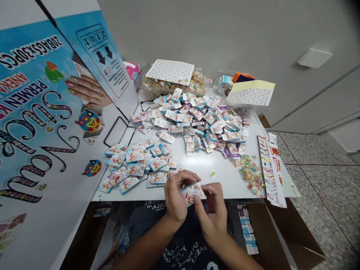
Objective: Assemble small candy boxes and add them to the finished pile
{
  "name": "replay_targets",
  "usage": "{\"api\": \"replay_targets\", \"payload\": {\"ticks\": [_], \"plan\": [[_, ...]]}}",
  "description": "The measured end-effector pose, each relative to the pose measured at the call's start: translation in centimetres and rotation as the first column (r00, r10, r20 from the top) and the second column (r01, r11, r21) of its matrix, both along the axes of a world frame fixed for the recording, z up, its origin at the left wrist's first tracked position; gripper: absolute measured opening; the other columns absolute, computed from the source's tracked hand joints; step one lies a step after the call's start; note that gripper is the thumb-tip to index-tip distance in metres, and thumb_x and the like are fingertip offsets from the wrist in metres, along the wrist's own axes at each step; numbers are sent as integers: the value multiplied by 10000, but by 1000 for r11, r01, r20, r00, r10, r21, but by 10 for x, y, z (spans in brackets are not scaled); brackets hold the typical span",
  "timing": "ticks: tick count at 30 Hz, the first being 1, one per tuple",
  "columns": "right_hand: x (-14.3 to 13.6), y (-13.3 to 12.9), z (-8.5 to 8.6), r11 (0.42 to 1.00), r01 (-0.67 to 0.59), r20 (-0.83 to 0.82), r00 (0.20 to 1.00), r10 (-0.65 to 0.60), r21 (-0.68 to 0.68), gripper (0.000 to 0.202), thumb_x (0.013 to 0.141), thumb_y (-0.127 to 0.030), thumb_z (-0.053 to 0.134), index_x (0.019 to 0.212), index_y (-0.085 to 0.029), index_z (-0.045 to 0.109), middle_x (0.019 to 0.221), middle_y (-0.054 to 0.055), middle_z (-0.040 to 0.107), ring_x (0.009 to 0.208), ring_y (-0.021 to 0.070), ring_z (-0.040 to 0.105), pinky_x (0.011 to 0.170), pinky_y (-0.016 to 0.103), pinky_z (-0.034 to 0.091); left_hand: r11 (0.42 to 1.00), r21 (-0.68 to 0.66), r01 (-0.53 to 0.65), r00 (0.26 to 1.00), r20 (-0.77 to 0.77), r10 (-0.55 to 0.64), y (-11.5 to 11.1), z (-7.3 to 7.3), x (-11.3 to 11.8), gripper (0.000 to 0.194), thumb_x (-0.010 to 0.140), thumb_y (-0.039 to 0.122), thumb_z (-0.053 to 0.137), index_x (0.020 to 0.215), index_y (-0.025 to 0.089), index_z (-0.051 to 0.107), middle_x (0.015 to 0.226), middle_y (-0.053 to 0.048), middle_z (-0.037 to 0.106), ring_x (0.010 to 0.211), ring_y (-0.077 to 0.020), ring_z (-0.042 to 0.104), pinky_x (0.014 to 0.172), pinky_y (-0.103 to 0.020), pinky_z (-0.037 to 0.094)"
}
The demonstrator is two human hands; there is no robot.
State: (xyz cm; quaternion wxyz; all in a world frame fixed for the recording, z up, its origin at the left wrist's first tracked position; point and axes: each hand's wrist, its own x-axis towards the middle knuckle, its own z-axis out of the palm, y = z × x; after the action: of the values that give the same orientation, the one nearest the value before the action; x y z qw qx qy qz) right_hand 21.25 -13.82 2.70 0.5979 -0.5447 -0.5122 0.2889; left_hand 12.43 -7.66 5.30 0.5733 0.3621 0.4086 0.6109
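Observation:
Just over the table's near edge, a small printed box (194, 191) with a hand picture sits between my hands. My left hand (176, 197) curls round its left side. The thumb and fingers of my right hand (212, 206) pinch its right end. To the left lies a pile of closed flat boxes (135, 168) of the same kind. Farther back spreads a big heap of boxes (197, 118), several with flaps up. A single wrapped candy (213, 173) rests beyond my right hand, and a scatter of wrapped candies (250, 174) lies to its right.
At the back stand a clear tub of candies (198, 80) with a sticker sheet (170, 71) on top and a second tub (244, 108) under another sheet (251, 93). Sticker strips (271, 168) hang over the right edge. A large printed carton (56, 112) walls the left; an open carton (298, 232) sits below right.

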Motion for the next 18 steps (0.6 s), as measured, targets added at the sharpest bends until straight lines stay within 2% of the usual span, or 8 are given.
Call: {"api": "replay_targets", "payload": {"ticks": [2,6,8,10,12,15,17,18], "plan": [[-1,1,-1,999,-34,-35,999,33,-33,316,948,-171,627,1243,-285,614,1031,46,553,953,187,590,832,331,521,1000,25,-2,1000,3,2,0,-3,0,661,1023,589,265,673,193,661,721,-68,667,736,-207,610,695,-314,469],[6,3,-8,989,-141,-75,988,138,-43,261,989,-236,578,1208,-321,691,1207,75,565,1139,218,571,949,375,505,998,55,-29,999,-41,31,0,-12,-2,553,1032,507,289,697,196,598,724,-53,627,714,-195,580,672,-307,450],[11,5,-14,965,-230,-96,971,219,-126,306,990,-306,580,1285,-315,662,1298,88,547,1132,218,576,952,378,511,988,148,-38,993,-103,54,3,-18,-7,378,987,420,405,732,198,575,759,-47,619,747,-199,580,692,-308,456],[17,4,-23,954,-236,-95,971,221,-186,396,982,-350,588,1375,-301,585,1291,90,552,1033,195,597,924,370,522,962,266,-55,964,-238,121,13,-23,-20,150,878,307,536,774,201,558,806,-43,607,789,-204,579,711,-309,461],[27,4,-32,971,-135,-54,990,127,-200,403,980,-352,589,1375,-280,555,1228,80,568,953,176,599,921,375,518,933,334,-135,865,-419,275,29,-29,-44,52,778,195,587,786,203,536,849,-37,589,815,-204,576,705,-300,459],[59,5,-43,981,68,37,997,-62,-180,308,983,-343,579,1274,-244,596,1207,84,573,926,174,598,913,389,513,838,401,-370,621,-564,544,63,-38,-98,135,719,135,616,808,202,540,957,-40,580,893,-217,583,762,-324,488],[94,7,-47,969,202,104,977,-188,-142,276,973,-355,587,1213,-221,618,1210,100,585,978,199,604,900,402,518,763,375,-527,492,-598,633,84,-40,-134,150,745,128,622,844,210,544,930,-23,567,889,-218,570,838,-368,498],[116,8,-48,957,265,150,957,-247,-117,266,968,-361,591,1185,-211,626,1210,109,592,1030,221,604,905,415,519,758,339,-557,461,-634,621,93,-39,-148,157,778,147,637,875,221,539,910,-11,555,855,-211,556,862,-392,503]]}}
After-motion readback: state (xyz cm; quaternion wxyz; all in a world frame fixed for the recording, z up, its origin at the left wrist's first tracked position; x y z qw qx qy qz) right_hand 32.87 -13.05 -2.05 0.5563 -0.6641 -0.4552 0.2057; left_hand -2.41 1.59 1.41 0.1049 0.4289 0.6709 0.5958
